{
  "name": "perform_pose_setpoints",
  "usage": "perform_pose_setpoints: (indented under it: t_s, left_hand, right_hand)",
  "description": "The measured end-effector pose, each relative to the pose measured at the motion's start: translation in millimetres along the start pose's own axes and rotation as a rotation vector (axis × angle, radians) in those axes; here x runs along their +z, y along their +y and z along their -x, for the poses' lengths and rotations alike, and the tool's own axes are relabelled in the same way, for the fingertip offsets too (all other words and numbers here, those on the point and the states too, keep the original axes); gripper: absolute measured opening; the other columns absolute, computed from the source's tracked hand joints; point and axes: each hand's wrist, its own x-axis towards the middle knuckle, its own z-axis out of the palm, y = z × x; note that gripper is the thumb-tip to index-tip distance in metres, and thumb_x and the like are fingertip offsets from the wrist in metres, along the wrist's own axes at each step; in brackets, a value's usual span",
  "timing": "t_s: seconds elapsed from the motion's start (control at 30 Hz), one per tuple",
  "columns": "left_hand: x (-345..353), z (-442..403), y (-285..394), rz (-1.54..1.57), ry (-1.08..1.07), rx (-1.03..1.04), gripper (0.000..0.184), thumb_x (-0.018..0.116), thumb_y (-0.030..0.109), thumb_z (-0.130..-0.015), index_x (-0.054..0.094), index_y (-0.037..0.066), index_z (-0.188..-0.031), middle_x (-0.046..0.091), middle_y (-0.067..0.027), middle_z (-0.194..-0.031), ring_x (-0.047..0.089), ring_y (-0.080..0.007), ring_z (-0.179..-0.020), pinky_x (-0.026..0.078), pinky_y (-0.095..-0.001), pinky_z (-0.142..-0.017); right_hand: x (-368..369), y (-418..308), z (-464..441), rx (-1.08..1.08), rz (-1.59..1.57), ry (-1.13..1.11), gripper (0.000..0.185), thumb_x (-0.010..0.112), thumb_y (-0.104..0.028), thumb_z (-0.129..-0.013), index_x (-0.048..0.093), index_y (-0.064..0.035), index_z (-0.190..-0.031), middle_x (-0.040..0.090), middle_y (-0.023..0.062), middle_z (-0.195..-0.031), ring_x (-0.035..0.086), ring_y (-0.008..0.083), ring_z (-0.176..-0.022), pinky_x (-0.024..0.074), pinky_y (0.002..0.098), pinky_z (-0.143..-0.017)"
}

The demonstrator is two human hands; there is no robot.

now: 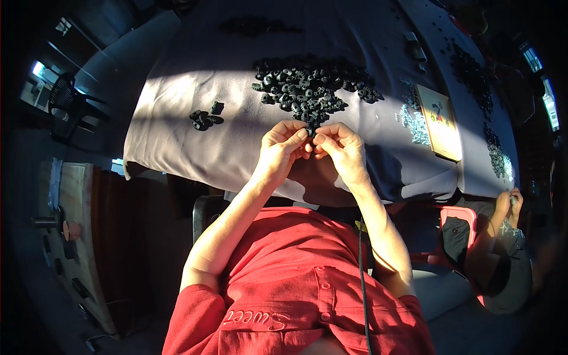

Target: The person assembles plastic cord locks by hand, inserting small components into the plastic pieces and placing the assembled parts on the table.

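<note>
Near the front edge of the cloth-covered table, my left hand (284, 145) and my right hand (341, 149) meet with fingertips pinched. Between them is a small black ring-like part (310, 132), partly covered by my fingers; its exact kind is hard to make out. Just beyond my fingertips lies a large heap of similar small black parts (307, 86). A smaller cluster of black parts (202, 119) sits to the left on the cloth.
To the right are a light rectangular board (439, 121) and a scatter of small pale pieces (416, 125). More dark parts (473, 74) lie farther right. Another person's hands (510, 202) hold something small at the right edge, beside a red chair (458, 218).
</note>
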Motion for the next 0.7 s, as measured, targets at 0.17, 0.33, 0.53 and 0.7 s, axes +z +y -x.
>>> perform_pose_setpoints:
  t_s: [0.17, 0.33, 0.53, 0.7]
  left_hand:
    - [0.4, 0.5, 0.7, 0.010, -0.019, 0.006, 0.013, 0.056, 0.004, -0.086, 0.055, -0.001, -0.099, 0.061, -0.0089, -0.081, 0.058, -0.0137, -0.065, 0.049, -0.0255, -0.057]
    - [0.6, 0.6, 1.6, 0.009, -0.016, 0.004, 0.013, 0.054, 0.004, -0.088, 0.057, -0.001, -0.099, 0.060, -0.0085, -0.079, 0.057, -0.0138, -0.064, 0.049, -0.0258, -0.057]
    - [0.6, 1.2, 2.6, -0.002, -0.020, -0.005, 0.013, 0.054, 0.004, -0.088, 0.057, -0.001, -0.100, 0.060, -0.0072, -0.078, 0.057, -0.0128, -0.063, 0.048, -0.0250, -0.057]
    - [0.1, 1.5, -0.4, -0.046, 0.001, 0.025, 0.013, 0.056, 0.004, -0.087, 0.058, -0.001, -0.099, 0.060, -0.0064, -0.077, 0.057, -0.0121, -0.062, 0.048, -0.0244, -0.056]
  right_hand:
    - [-0.8, -1.4, -0.2, 0.022, -0.045, 0.006, 0.008, 0.060, -0.003, -0.084, 0.059, 0.0008, -0.091, 0.061, 0.0049, -0.072, 0.059, 0.0091, -0.063, 0.0522, 0.0227, -0.056]
    - [-1.7, 3.6, 0.9, 0.006, 0.031, -0.049, 0.006, 0.060, -0.003, -0.084, 0.058, 0.0008, -0.088, 0.061, 0.0050, -0.073, 0.059, 0.0087, -0.061, 0.0517, 0.0224, -0.056]
    - [-1.3, 3.0, 0.5, 0.003, 0.026, -0.049, 0.003, 0.060, -0.003, -0.083, 0.059, 0.0000, -0.083, 0.061, 0.0035, -0.071, 0.058, 0.0079, -0.060, 0.0500, 0.0216, -0.055]
    - [-2.6, 5.7, -0.2, -0.001, 0.005, -0.048, 0.003, 0.061, -0.003, -0.082, 0.058, -0.0007, -0.082, 0.060, 0.0034, -0.070, 0.058, 0.0080, -0.060, 0.0491, 0.0215, -0.054]
